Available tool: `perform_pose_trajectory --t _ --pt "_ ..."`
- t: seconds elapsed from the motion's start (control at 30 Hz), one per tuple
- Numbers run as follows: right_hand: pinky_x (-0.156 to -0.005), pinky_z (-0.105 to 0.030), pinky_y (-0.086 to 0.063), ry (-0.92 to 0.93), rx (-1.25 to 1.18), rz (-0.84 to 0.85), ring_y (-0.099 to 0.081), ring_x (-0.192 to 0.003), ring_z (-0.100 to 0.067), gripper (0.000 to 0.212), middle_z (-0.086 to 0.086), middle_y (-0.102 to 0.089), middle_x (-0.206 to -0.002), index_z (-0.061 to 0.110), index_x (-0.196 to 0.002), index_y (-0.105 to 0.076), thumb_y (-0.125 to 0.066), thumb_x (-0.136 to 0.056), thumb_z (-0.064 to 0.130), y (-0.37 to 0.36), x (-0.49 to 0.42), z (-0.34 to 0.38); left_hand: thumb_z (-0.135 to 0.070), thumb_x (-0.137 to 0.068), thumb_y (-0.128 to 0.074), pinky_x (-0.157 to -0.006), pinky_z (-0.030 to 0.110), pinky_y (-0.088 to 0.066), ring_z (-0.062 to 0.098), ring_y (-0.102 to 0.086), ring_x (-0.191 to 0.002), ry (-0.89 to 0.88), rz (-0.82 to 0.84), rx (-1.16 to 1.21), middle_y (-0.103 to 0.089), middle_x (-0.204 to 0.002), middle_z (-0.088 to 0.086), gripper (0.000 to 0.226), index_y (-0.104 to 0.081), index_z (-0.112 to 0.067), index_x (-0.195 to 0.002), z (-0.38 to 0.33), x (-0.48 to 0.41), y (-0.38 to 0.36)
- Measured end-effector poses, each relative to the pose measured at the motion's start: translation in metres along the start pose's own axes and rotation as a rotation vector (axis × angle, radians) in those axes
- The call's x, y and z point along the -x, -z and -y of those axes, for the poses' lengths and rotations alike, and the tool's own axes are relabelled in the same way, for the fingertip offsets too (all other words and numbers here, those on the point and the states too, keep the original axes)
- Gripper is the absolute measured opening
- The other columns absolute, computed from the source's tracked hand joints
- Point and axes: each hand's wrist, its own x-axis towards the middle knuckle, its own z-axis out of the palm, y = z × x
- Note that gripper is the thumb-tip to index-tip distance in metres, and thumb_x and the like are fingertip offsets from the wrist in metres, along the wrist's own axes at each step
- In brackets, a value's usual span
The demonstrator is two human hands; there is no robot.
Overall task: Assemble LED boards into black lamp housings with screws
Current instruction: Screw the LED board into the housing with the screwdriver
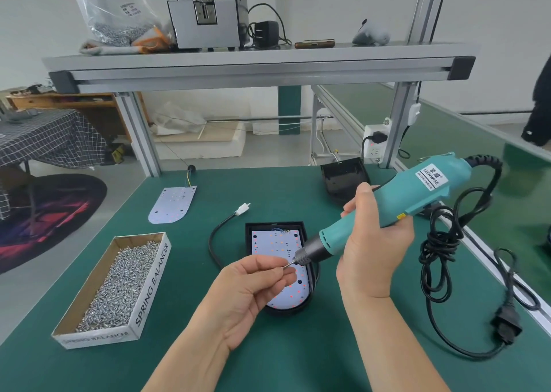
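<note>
A black lamp housing lies in the middle of the green table with a white LED board seated inside it. My left hand hovers over the board and pinches a small screw at the tip of the screwdriver bit. My right hand grips a teal electric screwdriver, tilted down to the left. A second LED board lies loose at the back left. Another black housing stands at the back right.
A cardboard box full of silver screws sits at the left. The housing's black cable with a white connector curls behind it. The screwdriver's coiled cord and plug lie at the right. An aluminium shelf spans overhead.
</note>
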Motion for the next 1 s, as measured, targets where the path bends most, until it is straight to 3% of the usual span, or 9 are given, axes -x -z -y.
perform_pose_trajectory --t 0.2,0.37,0.63,0.83,1.0 --pt "-0.060 -0.025 -0.049 -0.100 -0.020 -0.089 -0.057 -0.060 -0.013 0.017 0.004 -0.060 -0.063 0.020 -0.084 -0.053 -0.068 -0.085 0.028 0.002 -0.005 -0.002 0.011 -0.085 -0.064 -0.069 0.020 -0.058 0.031 -0.075 -0.091 -0.230 -0.068 0.008 -0.075 -0.096 0.022 0.025 -0.079 -0.007 -0.077 0.016 0.006 -0.010" --pt "-0.062 -0.026 -0.049 -0.263 -0.086 -0.191 -0.057 -0.064 -0.012 0.013 0.005 -0.059 -0.065 0.021 -0.093 -0.055 -0.066 -0.093 0.028 0.010 -0.014 -0.007 0.010 -0.089 -0.063 -0.071 0.018 -0.056 0.025 -0.076 -0.086 -0.483 -0.144 -0.182 -0.078 -0.087 0.012 0.033 -0.078 -0.018 -0.081 0.021 0.011 -0.026" --pt "-0.055 -0.019 -0.049 -0.270 -0.089 -0.191 -0.057 -0.062 -0.011 0.015 0.007 -0.060 -0.062 0.023 -0.102 -0.057 -0.066 -0.092 0.030 0.015 -0.017 -0.007 0.012 -0.089 -0.061 -0.073 0.018 -0.056 0.023 -0.076 -0.087 -0.508 -0.110 -0.234 -0.078 -0.086 0.009 0.036 -0.078 -0.019 -0.082 0.023 0.010 -0.030" --pt "-0.057 -0.021 -0.050 -0.249 -0.120 -0.167 -0.055 -0.058 -0.011 0.013 0.006 -0.059 -0.060 0.021 -0.095 -0.055 -0.067 -0.092 0.024 0.014 -0.022 -0.005 0.008 -0.091 -0.063 -0.075 0.017 -0.055 0.020 -0.076 -0.091 -0.501 -0.059 -0.253 -0.078 -0.094 0.007 0.043 -0.065 -0.022 -0.121 0.024 0.008 -0.025" --pt "-0.056 -0.021 -0.050 -0.207 -0.128 -0.153 -0.054 -0.055 -0.009 0.014 0.012 -0.057 -0.057 0.021 -0.090 -0.052 -0.066 -0.093 0.020 0.011 -0.025 -0.003 0.002 -0.086 -0.071 -0.075 0.017 -0.056 0.018 -0.075 -0.093 -0.454 -0.053 -0.272 -0.078 -0.096 0.005 0.044 -0.063 -0.023 -0.121 0.020 0.000 -0.013"
